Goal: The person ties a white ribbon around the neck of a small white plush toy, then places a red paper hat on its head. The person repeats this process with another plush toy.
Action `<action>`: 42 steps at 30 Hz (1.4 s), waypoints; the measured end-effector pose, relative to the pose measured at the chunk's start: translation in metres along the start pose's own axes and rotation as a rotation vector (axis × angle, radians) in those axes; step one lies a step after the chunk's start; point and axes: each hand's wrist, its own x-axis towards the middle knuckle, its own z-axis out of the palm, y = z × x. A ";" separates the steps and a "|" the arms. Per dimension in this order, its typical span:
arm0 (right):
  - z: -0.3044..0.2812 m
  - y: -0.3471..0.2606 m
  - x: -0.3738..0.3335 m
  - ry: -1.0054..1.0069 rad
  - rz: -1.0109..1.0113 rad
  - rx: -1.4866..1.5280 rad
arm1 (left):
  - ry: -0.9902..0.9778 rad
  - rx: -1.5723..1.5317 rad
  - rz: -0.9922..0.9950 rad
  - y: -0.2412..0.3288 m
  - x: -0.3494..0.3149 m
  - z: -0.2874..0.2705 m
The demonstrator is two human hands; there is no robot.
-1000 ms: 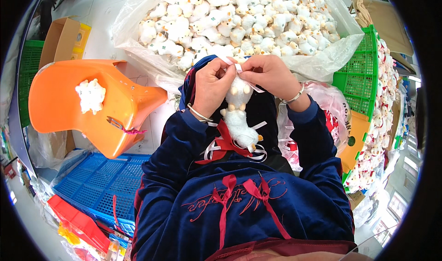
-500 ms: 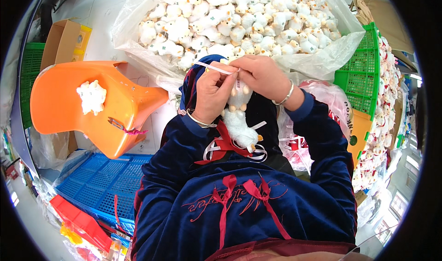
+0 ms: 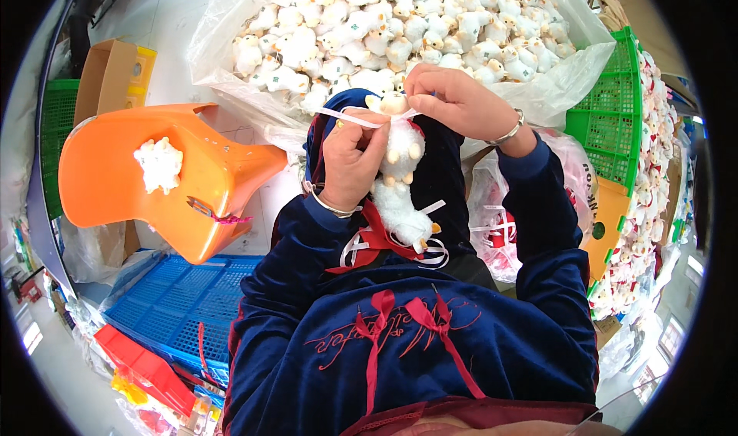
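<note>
A white plush toy animal (image 3: 403, 150) with beige feet lies belly up on my lap, its head toward the far side. Around its neck runs a narrow white ribbon (image 3: 336, 114). My left hand (image 3: 350, 159) pinches this ribbon close to the toy's left side, with a loose tail sticking out past the fingers. On the other side my right hand (image 3: 465, 104) is closed on the opposite part of the ribbon by the head. Nearer my body lies a second white plush toy (image 3: 401, 215), on loose red ribbon (image 3: 370, 242) and white ribbon loops (image 3: 440, 259).
Many white plush toys (image 3: 369, 33) fill a clear plastic bag ahead. An orange stool (image 3: 100, 175) at left bears another plush (image 3: 159, 165) and small snips (image 3: 201, 205). Blue crate (image 3: 181, 290) lies near left; green crate (image 3: 607, 121) and pink plastic bag (image 3: 565, 171) stand right.
My hands, close together over the toy's neck before, are now apart, the right one drawn away to the right. The ribbon is stretched across the neck, and the toy's head now shows.
</note>
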 end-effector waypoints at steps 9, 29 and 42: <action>0.013 -0.017 -0.007 0.080 0.405 1.000 | -0.017 0.080 0.123 -0.007 0.005 -0.003; 0.060 -0.018 -0.028 0.291 0.102 -0.173 | -0.377 -0.196 -0.204 0.023 0.014 -0.032; 0.080 -0.020 -0.037 0.500 0.125 -0.099 | -0.382 -0.121 -0.531 0.031 0.027 -0.029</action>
